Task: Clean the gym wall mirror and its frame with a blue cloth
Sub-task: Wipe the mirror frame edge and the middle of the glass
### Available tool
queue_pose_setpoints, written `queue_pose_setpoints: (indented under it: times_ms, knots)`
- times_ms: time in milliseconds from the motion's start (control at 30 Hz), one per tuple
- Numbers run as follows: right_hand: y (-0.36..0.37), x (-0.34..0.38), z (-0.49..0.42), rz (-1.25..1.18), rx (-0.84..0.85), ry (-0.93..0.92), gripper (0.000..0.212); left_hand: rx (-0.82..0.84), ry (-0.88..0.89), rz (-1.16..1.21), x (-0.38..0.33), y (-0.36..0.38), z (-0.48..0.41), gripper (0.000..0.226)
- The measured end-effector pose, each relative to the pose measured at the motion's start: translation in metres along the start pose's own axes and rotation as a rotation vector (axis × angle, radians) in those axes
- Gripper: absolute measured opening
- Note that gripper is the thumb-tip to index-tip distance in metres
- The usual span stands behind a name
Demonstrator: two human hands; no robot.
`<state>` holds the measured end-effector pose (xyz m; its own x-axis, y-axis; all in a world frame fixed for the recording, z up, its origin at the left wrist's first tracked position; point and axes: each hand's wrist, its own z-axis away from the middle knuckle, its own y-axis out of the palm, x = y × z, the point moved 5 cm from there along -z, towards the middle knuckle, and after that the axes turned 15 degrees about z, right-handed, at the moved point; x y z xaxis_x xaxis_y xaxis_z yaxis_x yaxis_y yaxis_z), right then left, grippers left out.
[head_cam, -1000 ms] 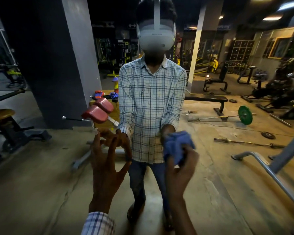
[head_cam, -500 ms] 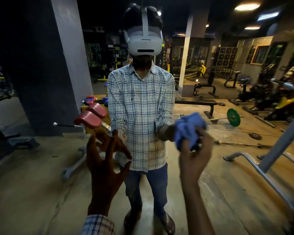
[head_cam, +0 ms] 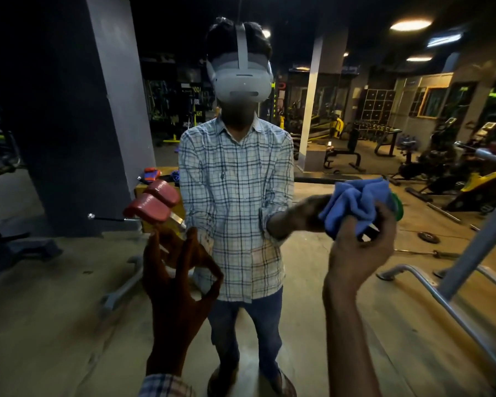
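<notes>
The wall mirror (head_cam: pixel 69 282) fills the whole view, and its frame is out of sight. My right hand (head_cam: pixel 358 247) grips a bunched blue cloth (head_cam: pixel 355 206) and holds it against the glass at mid right. Fingers spread and straight, my left hand (head_cam: pixel 178 279) has its fingertips on the glass at lower centre. In the reflection a person in a checked shirt (head_cam: pixel 235 213) stands facing me, and the mirrored hands meet mine.
The mirror reflects the gym: a dark pillar (head_cam: pixel 78 124) at left, red padded rollers (head_cam: pixel 155 202) on a machine, a white column (head_cam: pixel 312 110), benches and weights at right, and a grey metal frame (head_cam: pixel 455 270) at lower right.
My right hand has carried the blue cloth up and to the right across the glass. My left hand has stayed planted on the mirror. My view has tilted up a little.
</notes>
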<state>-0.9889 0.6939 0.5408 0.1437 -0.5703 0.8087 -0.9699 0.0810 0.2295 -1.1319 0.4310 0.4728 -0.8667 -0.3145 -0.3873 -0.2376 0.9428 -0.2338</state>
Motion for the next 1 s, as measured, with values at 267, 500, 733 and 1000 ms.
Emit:
queue_pose_setpoints:
  times_ms: [267, 500, 733, 1000]
  knots:
    - [0.02, 0.006, 0.097, 0.134, 0.52, -0.491, 0.03, 0.068, -0.023, 0.017, 0.014, -0.001, 0.008, 0.098]
    - [0.027, -0.004, 0.152, 0.178, 0.603, -0.262, 0.039, 0.138, -0.023, 0.007, 0.024, -0.008, 0.008, 0.097]
    - [-0.009, -0.06, 0.131, 0.198, 0.227, 0.072, 0.031, 0.126, -0.078, -0.035, 0.041, -0.029, 0.011, 0.095]
    - [-0.012, -0.073, 0.166, 0.232, 0.488, -0.173, 0.03, 0.123, -0.072, -0.031, 0.042, -0.029, 0.015, 0.099]
